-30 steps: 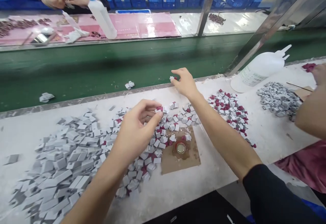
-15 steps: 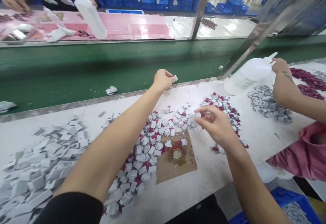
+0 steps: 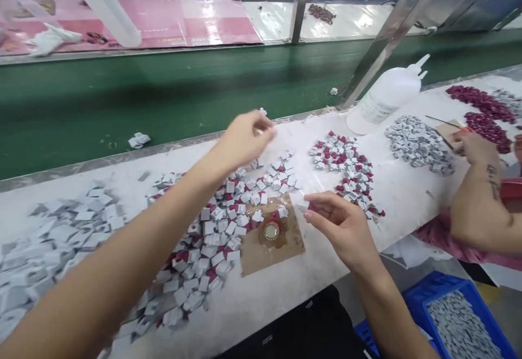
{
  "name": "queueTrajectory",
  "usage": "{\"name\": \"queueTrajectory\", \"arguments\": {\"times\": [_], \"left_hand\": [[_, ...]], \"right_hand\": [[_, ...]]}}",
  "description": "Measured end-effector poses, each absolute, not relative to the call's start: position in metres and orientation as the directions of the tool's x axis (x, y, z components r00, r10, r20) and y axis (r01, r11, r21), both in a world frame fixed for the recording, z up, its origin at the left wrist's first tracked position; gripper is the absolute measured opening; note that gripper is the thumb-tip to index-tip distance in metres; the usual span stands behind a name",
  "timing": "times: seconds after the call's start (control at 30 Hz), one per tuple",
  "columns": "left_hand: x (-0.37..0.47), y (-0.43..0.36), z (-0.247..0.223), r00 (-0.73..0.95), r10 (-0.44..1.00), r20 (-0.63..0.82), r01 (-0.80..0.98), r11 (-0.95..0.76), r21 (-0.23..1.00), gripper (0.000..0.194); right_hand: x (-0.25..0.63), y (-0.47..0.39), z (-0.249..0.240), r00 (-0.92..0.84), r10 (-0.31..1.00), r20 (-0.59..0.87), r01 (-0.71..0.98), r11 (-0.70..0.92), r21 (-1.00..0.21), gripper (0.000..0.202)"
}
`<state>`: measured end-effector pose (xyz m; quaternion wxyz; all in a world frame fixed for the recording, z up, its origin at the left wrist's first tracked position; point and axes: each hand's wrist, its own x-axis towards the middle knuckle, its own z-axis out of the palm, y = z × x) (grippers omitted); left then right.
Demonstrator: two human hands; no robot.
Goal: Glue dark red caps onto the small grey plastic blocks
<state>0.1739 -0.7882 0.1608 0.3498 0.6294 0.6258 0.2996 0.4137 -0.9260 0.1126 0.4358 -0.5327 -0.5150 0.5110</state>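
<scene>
My left hand hovers over the table's far edge, slightly blurred, with a gap between thumb and fingers and nothing seen in them. Just behind it, at the border of the green belt, lies a small white piece. Between thumb and fingertips, my right hand pinches a small white and dark red piece. Below and left of that hand is a brown cardboard sheet bearing a small round container of liquid. White and dark red pieces are heaped beside the cardboard.
Grey-white blocks lie in a pile at left. Another mixed heap and a white bottle stand right. A co-worker's arm reaches in at far right. The green belt runs behind; a blue crate sits below.
My left hand has come back from the belt edge, and its white piece now lies there. My right hand has moved lower, still pinching its piece. The co-worker's hand has left the bottle.
</scene>
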Motion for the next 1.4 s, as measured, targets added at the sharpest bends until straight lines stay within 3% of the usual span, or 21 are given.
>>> {"name": "queueTrajectory", "arguments": {"times": [0.03, 0.1, 0.17, 0.27, 0.43, 0.6, 0.7, 0.8, 0.87, 0.93, 1.0, 1.1, 1.17, 1.3, 1.4], "left_hand": [[0.173, -0.813, 0.164, 0.098, 0.992, -0.085, 0.563, 0.015, 0.826, 0.017], [0.172, -0.865, 0.167, 0.259, 0.951, -0.169, 0.409, 0.050, 0.911, 0.025], [0.174, -0.910, 0.167, 0.295, 0.932, -0.210, 0.249, 0.137, 0.959, 0.025], [0.180, -0.954, 0.161, 0.235, 0.939, -0.251, 0.024, 0.253, 0.967, 0.016], [0.189, -0.979, 0.146, 0.155, 0.910, -0.383, -0.337, 0.414, 0.846, 0.025], [0.204, -0.996, 0.134, 0.096, 0.913, -0.396, -0.472, 0.392, 0.790, 0.035], [0.213, -1.010, 0.131, -0.018, 0.940, -0.341, -0.348, 0.313, 0.883, 0.030], [0.209, -1.025, 0.133, -0.094, 0.969, -0.229, -0.042, 0.226, 0.973, 0.019], [0.193, -1.037, 0.135, -0.141, 0.982, -0.127, 0.218, 0.156, 0.964, 0.016], [0.165, -1.049, 0.135, -0.223, 0.975, -0.013, 0.498, 0.126, 0.858, 0.012], [0.132, -1.059, 0.133, -0.319, 0.944, 0.084, 0.724, 0.185, 0.665, 0.015], [0.086, -1.071, 0.126, -0.404, 0.903, 0.148, 0.869, 0.329, 0.369, 0.028], [0.067, -1.075, 0.120, -0.406, 0.904, 0.131, 0.898, 0.368, 0.244, 0.032], [0.056, -1.078, 0.113, -0.397, 0.914, 0.086, 0.914, 0.385, 0.128, 0.030], [0.056, -1.075, 0.113, -0.409, 0.905, 0.119, 0.908, 0.390, 0.153, 0.029]], "right_hand": [[0.411, -0.929, 0.116, -0.062, 0.995, -0.073, 0.084, -0.068, -0.994, 0.019], [0.404, -0.935, 0.124, -0.075, 0.996, -0.037, 0.052, -0.033, -0.998, 0.021], [0.397, -0.941, 0.132, -0.123, 0.992, 0.008, 0.044, 0.014, -0.999, 0.020], [0.389, -0.948, 0.139, -0.214, 0.971, 0.109, 0.050, 0.123, -0.991, 0.016], [0.389, -0.951, 0.134, -0.313, 0.941, 0.128, 0.001, 0.135, -0.991, 0.033], [0.393, -0.958, 0.126, -0.333, 0.941, 0.061, -0.017, 0.058, -0.998, 0.023], [0.392, -0.967, 0.126, -0.344, 0.939, 0.005, -0.032, -0.007, -0.999, 0.017], [0.398, -0.977, 0.123, -0.319, 0.948, 0.002, -0.004, 0.001, -1.000, 0.012], [0.408, -0.981, 0.117, -0.269, 0.963, 0.011, 0.068, 0.030, -0.997, 0.011], [0.422, -0.983, 0.109, -0.189, 0.981, 0.032, 0.189, 0.068, -0.980, 0.012], [0.435, -0.984, 0.101, -0.121, 0.991, 0.065, 0.312, 0.100, -0.945, 0.013], [0.449, -0.984, 0.093, -0.060, 0.994, 0.091, 0.431, 0.108, -0.896, 0.016], [0.451, -0.985, 0.090, -0.026, 0.996, 0.089, 0.457, 0.091, -0.885, 0.020], [0.444, -0.990, 0.089, -0.017, 0.998, 0.060, 0.421, 0.061, -0.905, 0.020], [0.437, -0.992, 0.090, -0.040, 0.998, 0.049, 0.391, 0.061, -0.918, 0.016]]}}
